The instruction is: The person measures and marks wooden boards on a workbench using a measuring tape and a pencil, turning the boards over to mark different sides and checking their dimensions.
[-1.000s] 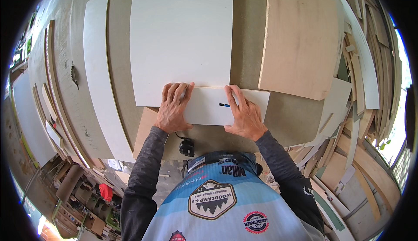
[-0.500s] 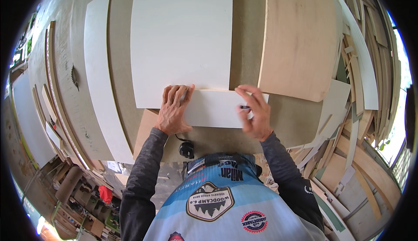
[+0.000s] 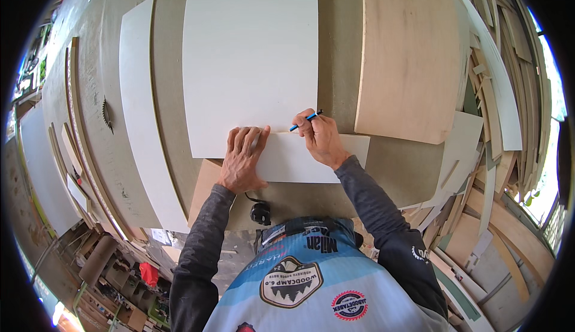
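Note:
A short white board (image 3: pixel 293 159) lies crosswise against the near end of a large white panel (image 3: pixel 251 50). My left hand (image 3: pixel 242 158) spans the board's left part, fingers at its far edge and thumb near its close edge, holding it. My right hand (image 3: pixel 322 143) grips a slim blue-and-black pen (image 3: pixel 307 120), slanted with its lower end to the left, by the seam between board and panel. Whether its tip touches the surface I cannot tell. Below the board sits a small black tool with a strap (image 3: pixel 260 213), its kind unclear.
A light wooden panel (image 3: pixel 407 56) lies to the right, a long white strip (image 3: pixel 139 104) to the left. A toothed saw blade (image 3: pixel 107 115) rests farther left. Stacked offcuts (image 3: pixel 509 92) crowd the right side. A brown wooden piece (image 3: pixel 206 185) shows by my left forearm.
My right hand has moved left from the short board's right end to the seam, and the pen now shows plainly. The left hand stays on the board. The view has shifted slightly.

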`<state>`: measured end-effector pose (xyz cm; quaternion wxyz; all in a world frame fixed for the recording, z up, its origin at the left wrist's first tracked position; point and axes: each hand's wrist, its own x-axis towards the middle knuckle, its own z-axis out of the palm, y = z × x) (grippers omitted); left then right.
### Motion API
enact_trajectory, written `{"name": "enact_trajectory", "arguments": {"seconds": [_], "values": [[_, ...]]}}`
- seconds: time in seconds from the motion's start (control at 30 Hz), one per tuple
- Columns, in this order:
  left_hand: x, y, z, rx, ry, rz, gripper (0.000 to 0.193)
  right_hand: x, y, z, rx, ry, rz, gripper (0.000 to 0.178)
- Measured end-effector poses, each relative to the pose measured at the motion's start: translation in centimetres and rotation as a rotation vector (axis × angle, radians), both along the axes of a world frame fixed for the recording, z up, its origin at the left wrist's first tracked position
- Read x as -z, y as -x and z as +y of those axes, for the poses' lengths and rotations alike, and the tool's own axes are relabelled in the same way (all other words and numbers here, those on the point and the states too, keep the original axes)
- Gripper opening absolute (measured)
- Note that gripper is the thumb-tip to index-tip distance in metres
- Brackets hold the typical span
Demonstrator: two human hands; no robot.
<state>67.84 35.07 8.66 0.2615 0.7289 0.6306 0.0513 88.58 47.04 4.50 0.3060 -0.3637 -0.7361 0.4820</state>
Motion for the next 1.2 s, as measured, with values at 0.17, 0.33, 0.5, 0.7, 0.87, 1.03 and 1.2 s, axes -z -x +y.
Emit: {"name": "enact_trajectory", "arguments": {"seconds": [0.17,0.33,0.5,0.7,0.87,1.03,1.2], "values": [[0.2,0.1,-0.1,0.000,-0.001,0.002,0.135,-0.3,0.2,0.1,-0.043,0.005,-0.082,0.019],[0.3,0.2,-0.2,-0.003,0.002,0.000,0.135,-0.8,0.3,0.8,-0.108,-0.039,-0.073,0.015],[0.6,0.2,-0.3,0.009,-0.004,-0.005,0.134,-1.5,-2.1,2.4,-0.172,-0.153,-0.132,0.018],[0.3,0.0,-0.5,-0.005,-0.031,-0.007,0.134,-3.5,-7.2,3.1,-0.152,-0.026,-0.296,0.022],[0.2,0.2,-0.4,0.018,-0.044,-0.023,0.131,-6.4,-8.5,2.2,0.160,0.002,-0.280,0.012],[-0.8,-0.7,-1.3,0.047,-0.109,-0.014,0.128,-4.8,-9.1,-1.5,-0.051,-0.344,-0.390,0.020],[-1.6,-5.9,-4.8,0.163,-0.161,0.041,0.127,-5.9,-14.0,-6.1,-0.090,-0.200,-0.580,0.023]]}}
